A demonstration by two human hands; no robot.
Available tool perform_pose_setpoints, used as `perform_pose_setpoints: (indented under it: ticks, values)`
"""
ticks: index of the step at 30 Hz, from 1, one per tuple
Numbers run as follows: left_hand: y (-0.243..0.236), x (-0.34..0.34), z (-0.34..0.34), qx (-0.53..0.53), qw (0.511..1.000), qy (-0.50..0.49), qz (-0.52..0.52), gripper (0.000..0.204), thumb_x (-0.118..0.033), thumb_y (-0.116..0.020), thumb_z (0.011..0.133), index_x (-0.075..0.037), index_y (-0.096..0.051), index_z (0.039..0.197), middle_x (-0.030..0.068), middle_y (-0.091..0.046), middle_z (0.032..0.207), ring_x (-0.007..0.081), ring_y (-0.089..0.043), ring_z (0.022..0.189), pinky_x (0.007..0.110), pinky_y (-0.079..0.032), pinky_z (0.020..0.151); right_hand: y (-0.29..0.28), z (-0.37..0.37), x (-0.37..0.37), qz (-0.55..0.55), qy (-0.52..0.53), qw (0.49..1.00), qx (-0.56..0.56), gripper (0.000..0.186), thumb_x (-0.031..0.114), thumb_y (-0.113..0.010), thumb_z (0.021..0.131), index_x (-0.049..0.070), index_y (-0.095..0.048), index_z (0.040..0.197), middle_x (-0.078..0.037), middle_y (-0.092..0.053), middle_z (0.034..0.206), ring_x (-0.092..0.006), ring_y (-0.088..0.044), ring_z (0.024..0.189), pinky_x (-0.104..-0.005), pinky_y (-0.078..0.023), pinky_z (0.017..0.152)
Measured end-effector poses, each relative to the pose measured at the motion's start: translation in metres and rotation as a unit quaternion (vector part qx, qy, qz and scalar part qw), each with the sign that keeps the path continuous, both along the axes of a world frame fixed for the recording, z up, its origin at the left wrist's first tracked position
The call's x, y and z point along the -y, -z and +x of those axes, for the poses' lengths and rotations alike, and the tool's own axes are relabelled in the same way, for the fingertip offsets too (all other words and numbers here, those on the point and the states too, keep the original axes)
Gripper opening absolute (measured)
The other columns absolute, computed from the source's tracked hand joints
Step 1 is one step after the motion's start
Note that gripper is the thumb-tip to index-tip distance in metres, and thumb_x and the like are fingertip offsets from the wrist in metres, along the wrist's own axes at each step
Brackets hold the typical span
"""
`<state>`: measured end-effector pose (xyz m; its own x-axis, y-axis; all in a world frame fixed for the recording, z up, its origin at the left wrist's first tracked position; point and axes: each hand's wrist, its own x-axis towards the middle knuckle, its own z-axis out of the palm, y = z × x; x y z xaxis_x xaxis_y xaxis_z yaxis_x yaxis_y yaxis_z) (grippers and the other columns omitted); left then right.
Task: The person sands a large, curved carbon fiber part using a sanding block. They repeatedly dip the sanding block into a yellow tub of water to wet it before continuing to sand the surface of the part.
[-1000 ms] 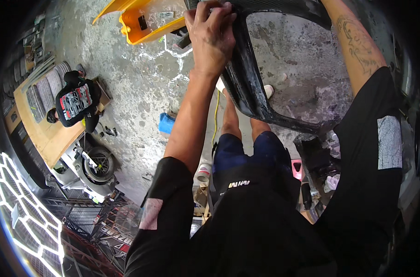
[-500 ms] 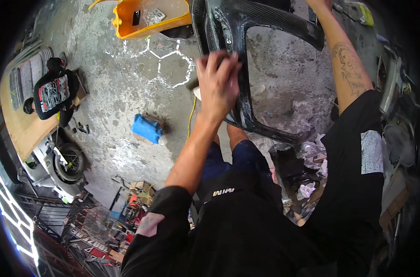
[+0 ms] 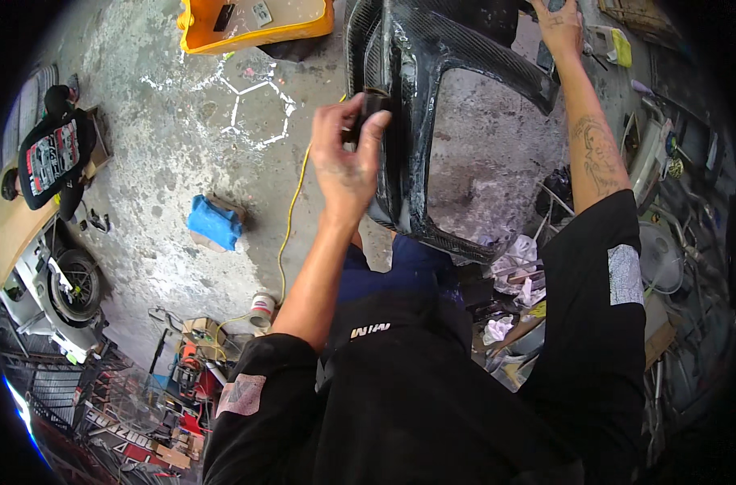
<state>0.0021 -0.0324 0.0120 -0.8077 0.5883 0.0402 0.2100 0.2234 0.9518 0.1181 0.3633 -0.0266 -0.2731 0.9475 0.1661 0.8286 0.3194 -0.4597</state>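
Note:
A black carbon-fibre panel (image 3: pixel 423 137) with a glossy weave and a large opening stands in front of me, its upper part cut off by the frame. My left hand (image 3: pixel 343 158) is closed on a small dark block (image 3: pixel 374 102), thumb on one side and fingers on the other. The block is at the panel's left edge; whether it touches is hard to tell. My right hand (image 3: pixel 560 32) reaches to the panel's far right side, near a dark strip. Its fingertips run to the top edge of the view, so its grip is unclear.
A yellow tub (image 3: pixel 259 34) stands at the far left of the panel. On the concrete floor lie a blue cloth-like bundle (image 3: pixel 215 222), a yellow cord (image 3: pixel 293 218) and a can (image 3: pixel 261 309). Crumpled scraps (image 3: pixel 520 267) lie right of my legs. Another person (image 3: pixel 54 153) crouches at left.
My left hand has shifted left and turned, bringing the dark block into sight. The view has moved, so the floor things sit further left and more of my right hand shows.

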Motion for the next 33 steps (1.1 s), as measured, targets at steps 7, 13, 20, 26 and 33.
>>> perform_pose_setpoints:
  ticks: [7, 13, 20, 26, 33]
  values:
    - [0.0, -0.023, 0.05, -0.065, 0.998, 0.004, -0.013, 0.036, -0.004, -0.084, 0.086, 0.004, -0.064, 0.115, 0.0173, -0.063, 0.103, 0.0302, -0.064, 0.093, 0.039, -0.053, 0.084, 0.015, 0.013, -0.022, 0.123, -0.076, 0.989, -0.011, 0.105, 0.066, -0.077, 0.085, 0.013, -0.034, 0.164, -0.034, -0.055, 0.146, -0.048, -0.052, 0.136, -0.052, -0.041, 0.113]
    - [0.002, -0.067, 0.047, -0.137, 0.989, -0.042, -0.024, 0.029, 0.003, -0.08, 0.085, 0.002, -0.063, 0.108, 0.0171, -0.06, 0.1, 0.0353, -0.06, 0.089, 0.043, -0.05, 0.079, 0.008, 0.017, -0.029, 0.048, -0.086, 0.994, 0.036, 0.139, 0.094, -0.067, 0.069, -0.002, -0.029, 0.163, -0.036, -0.052, 0.148, -0.0489, -0.05, 0.139, -0.0497, -0.04, 0.115]
    - [0.01, -0.055, 0.068, -0.155, 0.986, -0.031, -0.053, 0.03, 0.003, -0.079, 0.083, -0.001, -0.066, 0.109, 0.0155, -0.06, 0.095, 0.0366, -0.057, 0.088, 0.044, -0.047, 0.078, 0.008, 0.022, -0.029, 0.039, -0.059, 0.996, 0.06, 0.135, 0.093, -0.066, 0.071, -0.002, -0.032, 0.162, -0.039, -0.057, 0.14, -0.0512, -0.057, 0.131, -0.0521, -0.042, 0.112]
    - [0.006, -0.074, 0.063, -0.2, 0.978, -0.036, -0.038, 0.024, 0.004, -0.076, 0.085, -0.002, -0.067, 0.106, 0.0143, -0.058, 0.093, 0.036, -0.055, 0.086, 0.045, -0.046, 0.077, 0.005, 0.005, -0.011, 0.034, 0.014, 0.998, 0.046, 0.108, 0.074, -0.073, 0.083, 0.021, -0.029, 0.167, -0.036, -0.057, 0.141, -0.0512, -0.053, 0.134, -0.0556, -0.041, 0.112]
    - [0.008, -0.089, 0.048, -0.236, 0.97, -0.055, -0.026, 0.022, 0.003, -0.074, 0.087, -0.003, -0.066, 0.106, 0.0142, -0.058, 0.095, 0.0372, -0.054, 0.086, 0.046, -0.045, 0.075, 0.013, 0.003, -0.006, 0.045, 0.007, 0.997, 0.06, 0.11, 0.078, -0.072, 0.081, 0.023, -0.03, 0.167, -0.035, -0.06, 0.137, -0.0518, -0.056, 0.13, -0.0548, -0.042, 0.111]
